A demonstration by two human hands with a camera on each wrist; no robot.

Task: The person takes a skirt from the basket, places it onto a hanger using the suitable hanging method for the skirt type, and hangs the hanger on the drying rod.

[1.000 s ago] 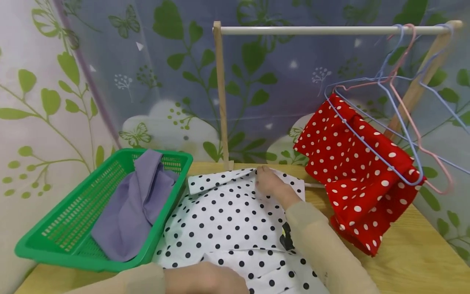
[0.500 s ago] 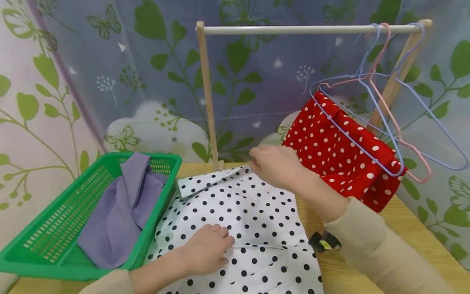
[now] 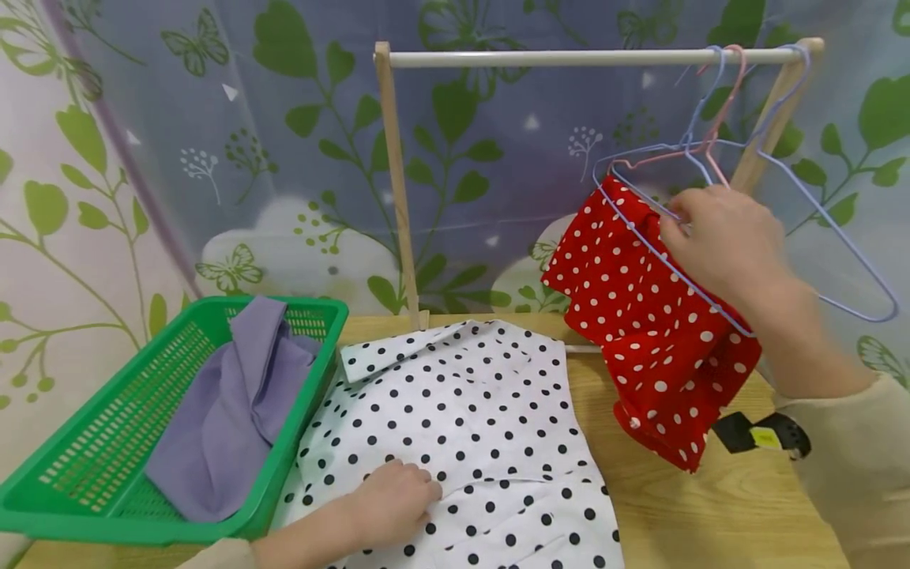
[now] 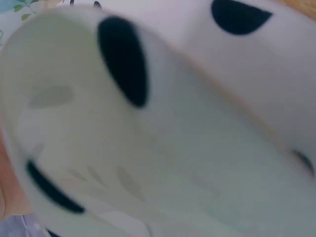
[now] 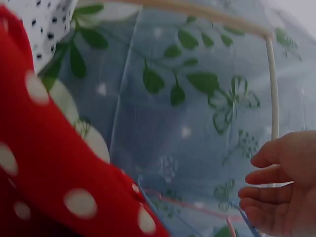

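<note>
our left hand (image 3: pixel 398 502) rested, finger curl unclear, on the white black-dotted cloth garment (image 3: pixel 490 419) spread over the yellowish wooden table (image 3: pixel 661 506). right of that garment, our right hand (image 3: pixel 728 237) had fingers loosely apart near slim blue and pink hangers (image 3: pixel 690 142); we seemed to be fetching one, which next called for a pinch.

Right fingers (image 5: pixel 269 193) high, left fingers (image 3: pixel 418 479) low

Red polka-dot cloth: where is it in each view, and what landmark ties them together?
Head: the red polka-dot cloth hangs right of centre, partly behind the right hand.
Left wrist: not in it.
Right wrist: fills the lower left.
Shared landmark: the white cloth with black dots: lower centre in head, most of left wrist, top left in right wrist.
</note>
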